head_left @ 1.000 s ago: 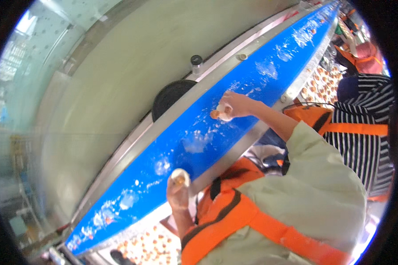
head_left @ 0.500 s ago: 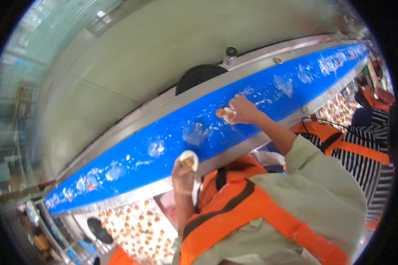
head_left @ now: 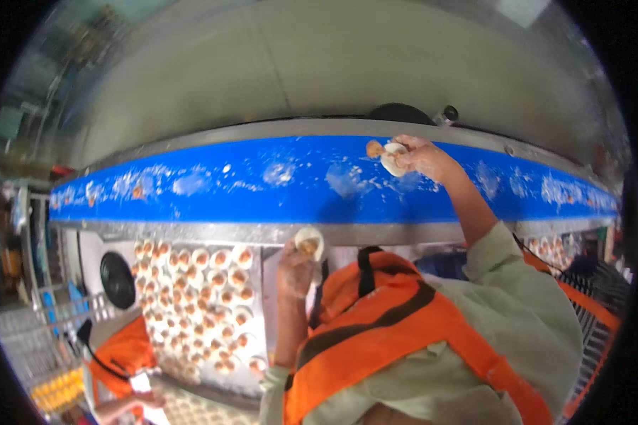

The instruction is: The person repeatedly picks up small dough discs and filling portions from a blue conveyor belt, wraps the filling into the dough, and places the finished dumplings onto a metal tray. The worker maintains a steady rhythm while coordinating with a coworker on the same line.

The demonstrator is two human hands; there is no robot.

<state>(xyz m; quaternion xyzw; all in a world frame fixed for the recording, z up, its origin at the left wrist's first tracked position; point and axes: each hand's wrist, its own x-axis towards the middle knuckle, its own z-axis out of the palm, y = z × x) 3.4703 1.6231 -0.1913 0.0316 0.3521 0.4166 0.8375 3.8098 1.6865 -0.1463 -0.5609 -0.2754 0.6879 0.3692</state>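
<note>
Over the far edge of the blue conveyor belt point(head_left: 262, 184) we see the right hand point(head_left: 422, 156) reaching out, its grip closed on a pale round dough wrapper point(head_left: 392, 159), fingers curled over the wrapper's right side. Just left of the wrapper, touching or nearly touching it, sits a small orange-brown lump of filling point(head_left: 374, 148); we cannot tell whether the fingertips hold it or it lies on the belt. The right forearm runs straight from the pale green sleeve up and leftward across the belt, wrist slightly bent down.

At the near edge of the belt, over its metal rim point(head_left: 213, 231), the left hand point(head_left: 295, 268) is raised with the forearm nearly upright. Its grip is gathered around a filled dumpling point(head_left: 309, 243), a pale wrapper cupped open at the top with brownish filling showing inside, held at the fingertips.

Below the belt's near rim, left of the left hand, a metal tray point(head_left: 259, 312) carries rows of filled open dumplings point(head_left: 198, 297). We see white flour smears scattered along the belt. An orange vest point(head_left: 404, 326) covers the person's chest, and another person's orange sleeve point(head_left: 124, 354) shows at the lower left.
</note>
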